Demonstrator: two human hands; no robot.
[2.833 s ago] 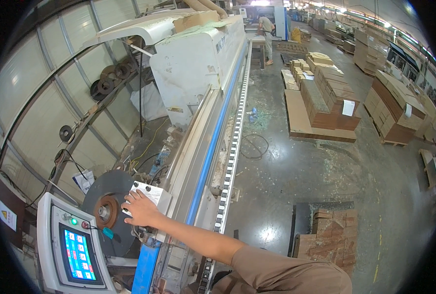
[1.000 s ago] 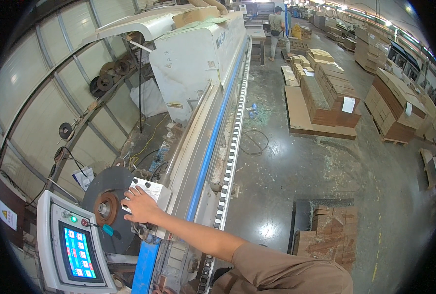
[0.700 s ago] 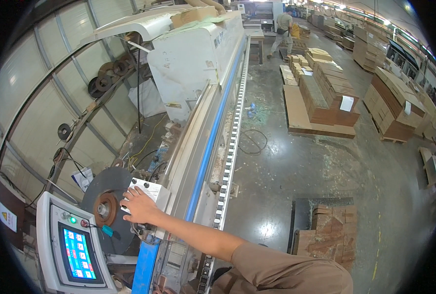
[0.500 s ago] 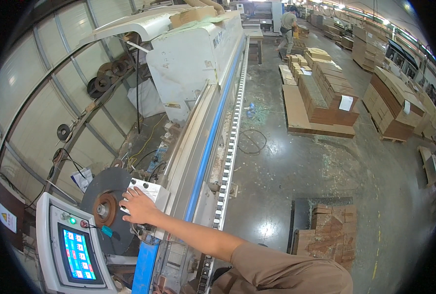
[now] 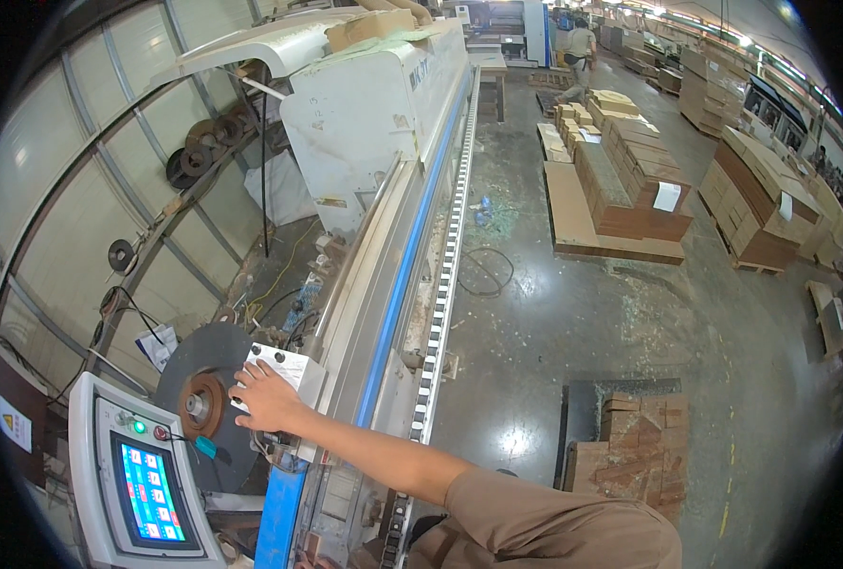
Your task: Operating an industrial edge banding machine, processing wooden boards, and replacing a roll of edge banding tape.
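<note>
My right hand [image 5: 270, 398] rests on a white block-shaped metal housing [image 5: 300, 368] with dark round holes or knobs on top. The fingers are spread over its left side, and the hand is open. Beside the housing stands a large dark grey disc or roll [image 5: 241, 446] with a brown core. To the left of my hand, a control panel [image 5: 90, 446] has a lit touch screen [image 5: 154, 493] and a green light. Of my left hand, only a small skin-coloured shape may show at the lower edge; its fingers cannot be made out.
A long machine [image 5: 346, 133] with a blue rail [image 5: 398, 294] and a chain track [image 5: 440, 303] runs away from me. Stacked boards [image 5: 630, 175] stand on the right floor, with brown pieces [image 5: 644, 446] nearer. A person [image 5: 578, 57] is far back.
The far person has moved a little to the right. My right hand stays on the white housing, and the view has shifted very slightly.
</note>
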